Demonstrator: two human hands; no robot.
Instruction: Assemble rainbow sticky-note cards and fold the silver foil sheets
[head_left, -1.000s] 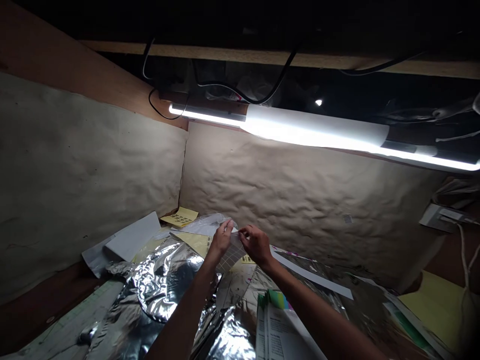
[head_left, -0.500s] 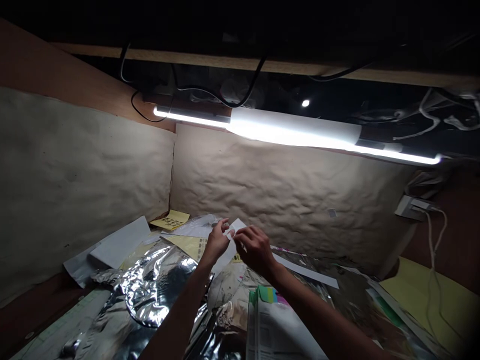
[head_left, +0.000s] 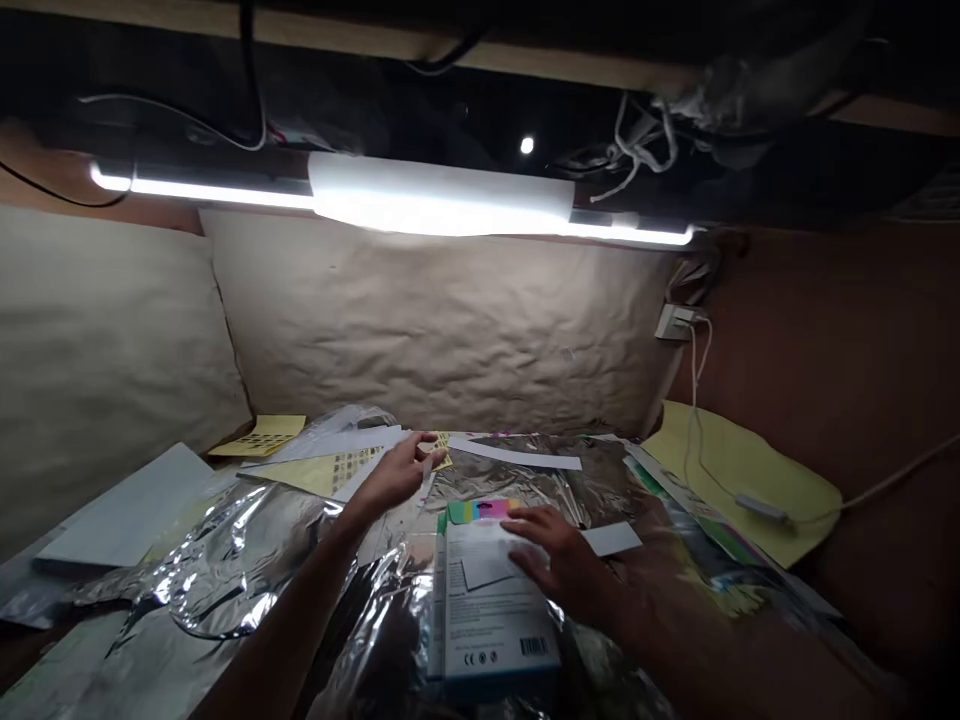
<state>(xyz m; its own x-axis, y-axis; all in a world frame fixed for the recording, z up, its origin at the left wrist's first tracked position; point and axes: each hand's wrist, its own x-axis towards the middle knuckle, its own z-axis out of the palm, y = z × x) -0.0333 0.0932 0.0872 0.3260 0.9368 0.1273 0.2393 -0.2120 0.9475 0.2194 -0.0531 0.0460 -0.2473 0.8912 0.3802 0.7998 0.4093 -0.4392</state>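
My left hand [head_left: 401, 470] is stretched out over the papers at the back, beside a yellow printed sheet [head_left: 442, 450]. Its thumb and fingers are apart, and I make out nothing between them. Fingers spread, my right hand [head_left: 551, 550] lies over the upper right of a retail box [head_left: 495, 625] with a colourful top edge and a barcode. A pale rectangle shows on the box by its fingertips; whether it is loose paper or print I cannot tell. Just past that hand lies a short white paper piece [head_left: 615, 540].
A long white strip [head_left: 517, 457] lies near the back wall. Crumpled silvery film [head_left: 232, 570] covers the left front, with white sheets [head_left: 127, 510] beyond it. A yellow sheet [head_left: 742, 490] and a white cable [head_left: 694, 390] are at right. A lit tube lamp [head_left: 442, 205] hangs above.
My hands have parted, and the white paper they held together is out of them. My right hand has come down onto the box. The view has turned right.
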